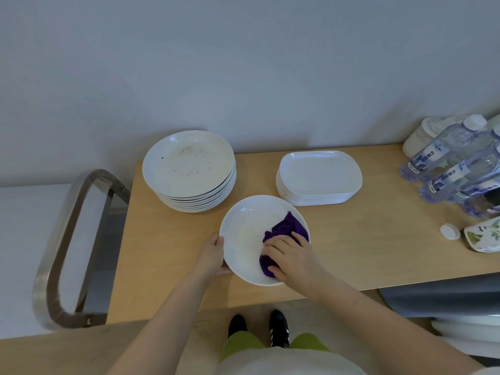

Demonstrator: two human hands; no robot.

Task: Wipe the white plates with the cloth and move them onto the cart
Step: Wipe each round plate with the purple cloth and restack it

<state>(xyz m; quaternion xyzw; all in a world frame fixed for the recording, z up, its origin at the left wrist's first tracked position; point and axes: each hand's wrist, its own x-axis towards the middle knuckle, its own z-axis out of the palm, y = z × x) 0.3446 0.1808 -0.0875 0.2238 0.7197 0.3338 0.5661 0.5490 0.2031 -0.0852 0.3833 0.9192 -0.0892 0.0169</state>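
Wooden table, left hand gripping round plate rim, right hand pressing purple cloth into it

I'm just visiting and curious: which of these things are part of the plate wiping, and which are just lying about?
Part of the job:
round plate being wiped
purple cloth
stack of round plates
stack of oblong plates
cart handle

Just lying about:
water bottles
loose cap
patterned pouch
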